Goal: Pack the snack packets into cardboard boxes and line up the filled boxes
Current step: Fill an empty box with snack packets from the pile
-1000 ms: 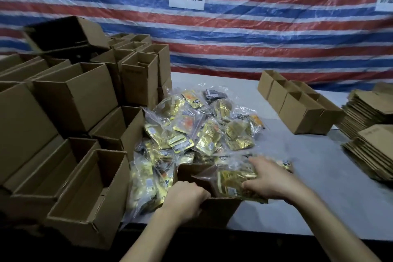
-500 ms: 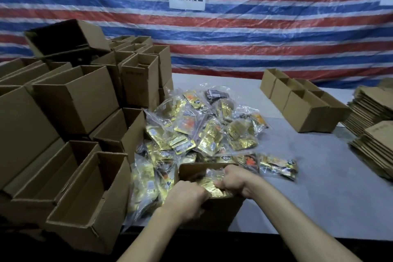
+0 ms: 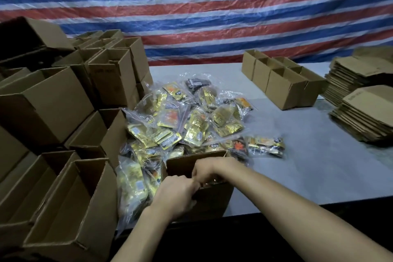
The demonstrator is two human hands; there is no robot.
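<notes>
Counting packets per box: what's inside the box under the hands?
Only a gold glint of packet shows inside the box, under the right hand. It and the left hand cover the rest.

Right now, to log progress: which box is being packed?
The box at the table's near edge, before the packet pile: alone among them, the left hand grips its rim and the right hand reaches inside.

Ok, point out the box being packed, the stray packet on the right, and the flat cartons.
box being packed [image 3: 214,202], head view, front wall.
stray packet [image 3: 265,145], head view, its middle.
flat cartons [image 3: 370,105], head view, nearer stack's top sheet.
</notes>
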